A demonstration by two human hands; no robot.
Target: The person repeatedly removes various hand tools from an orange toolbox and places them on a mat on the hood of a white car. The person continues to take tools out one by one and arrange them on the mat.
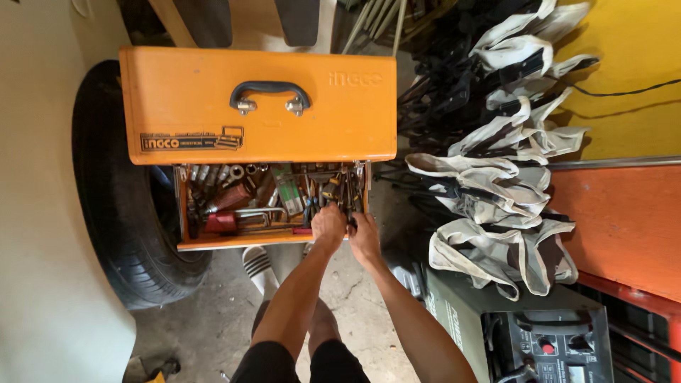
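Note:
An orange metal toolbox with a black handle stands in front of me, its lower drawer pulled out and full of several sockets, wrenches, pliers and screwdrivers. Both my hands reach into the drawer's right end. My left hand rests with curled fingers on the tools near the front edge. My right hand is beside it, fingers closed around dark tool handles. What exactly each hand grips is hidden by the fingers.
A car tyre and pale car body stand at the left. A pile of white and black cloth pieces lies to the right, a dark machine with knobs at bottom right, an orange surface beyond. My striped sock shows below.

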